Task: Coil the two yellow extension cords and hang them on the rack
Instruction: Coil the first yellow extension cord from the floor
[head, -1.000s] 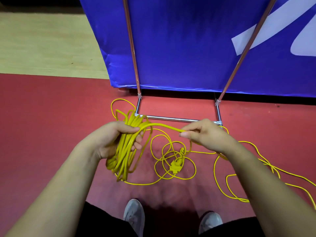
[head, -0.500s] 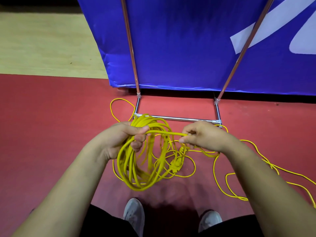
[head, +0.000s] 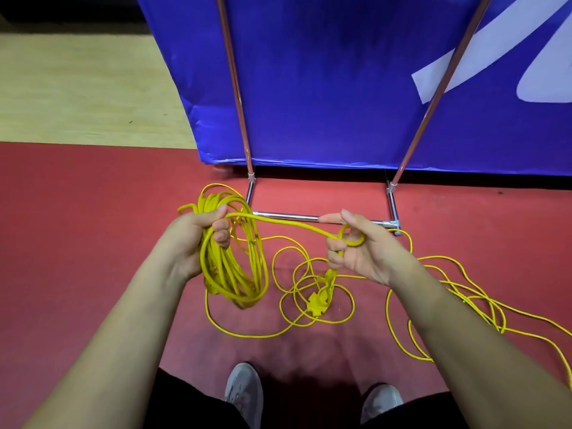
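Observation:
My left hand (head: 198,233) grips the top of a coil of yellow extension cord (head: 235,267), whose several loops hang down from my fist. A strand runs from the coil to my right hand (head: 362,246), which holds it with the lower fingers curled, a small loop around my thumb and the index finger pointing out. Below my right hand the cord drops to loose loops and a yellow plug end (head: 318,301) on the red floor. More loose yellow cord (head: 458,301) trails off to the right. The metal rack (head: 309,216) stands just beyond my hands.
The rack's two slanted poles (head: 235,88) rise in front of a blue banner (head: 340,88). The red floor (head: 77,227) gives way to a pale wooden strip (head: 86,88) at the back left. My two grey shoes (head: 244,394) stand at the bottom edge.
My right hand has moved out to the right and turned palm up, drawing out a longer strand. The coil in my left hand has gained a loop and hangs tighter.

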Demonstrator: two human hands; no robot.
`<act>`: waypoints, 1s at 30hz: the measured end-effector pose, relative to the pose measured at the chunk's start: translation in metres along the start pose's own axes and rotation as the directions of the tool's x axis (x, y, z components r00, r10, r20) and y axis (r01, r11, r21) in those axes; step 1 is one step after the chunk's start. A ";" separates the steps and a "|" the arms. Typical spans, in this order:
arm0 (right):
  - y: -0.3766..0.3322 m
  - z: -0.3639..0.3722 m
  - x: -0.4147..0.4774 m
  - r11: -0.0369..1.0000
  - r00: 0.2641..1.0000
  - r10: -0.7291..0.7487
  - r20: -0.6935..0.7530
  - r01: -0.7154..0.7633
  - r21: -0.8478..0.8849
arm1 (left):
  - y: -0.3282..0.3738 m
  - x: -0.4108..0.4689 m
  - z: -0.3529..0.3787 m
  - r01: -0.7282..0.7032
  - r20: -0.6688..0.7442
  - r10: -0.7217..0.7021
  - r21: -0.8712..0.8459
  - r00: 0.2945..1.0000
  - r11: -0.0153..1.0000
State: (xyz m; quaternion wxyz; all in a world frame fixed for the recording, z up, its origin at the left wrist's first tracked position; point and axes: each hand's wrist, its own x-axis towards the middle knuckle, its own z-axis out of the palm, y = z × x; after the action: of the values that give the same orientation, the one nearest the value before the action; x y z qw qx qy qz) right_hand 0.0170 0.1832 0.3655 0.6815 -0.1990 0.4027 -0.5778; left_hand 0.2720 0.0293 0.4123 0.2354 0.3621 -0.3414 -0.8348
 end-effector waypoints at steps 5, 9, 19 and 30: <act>0.009 -0.015 0.005 0.959 0.969 -0.041 -0.242 -0.030 -0.280 | -0.002 0.006 -0.004 -0.054 -0.101 0.052 -0.012 0.994 0.998; 0.017 -0.029 0.010 0.923 0.892 -0.098 -0.442 -0.085 -0.375 | -0.003 0.007 -0.007 -0.073 -0.142 0.077 0.031 0.987 0.997; 0.021 -0.049 0.003 0.751 0.765 -0.330 -0.554 -0.142 -0.644 | 0.003 0.006 -0.019 -0.115 -0.188 0.134 0.108 0.973 0.987; 0.001 -0.022 0.008 0.823 0.907 -0.164 -0.387 -0.090 -0.560 | 0.004 -0.011 -0.011 0.202 0.172 -0.245 0.236 0.954 0.951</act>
State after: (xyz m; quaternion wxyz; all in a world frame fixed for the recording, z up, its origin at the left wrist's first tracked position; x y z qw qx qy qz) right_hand 0.0007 0.1799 0.3493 0.4773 -0.2715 0.6879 -0.4746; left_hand 0.2875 0.0290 0.4151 0.0629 0.3367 -0.4084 -0.8461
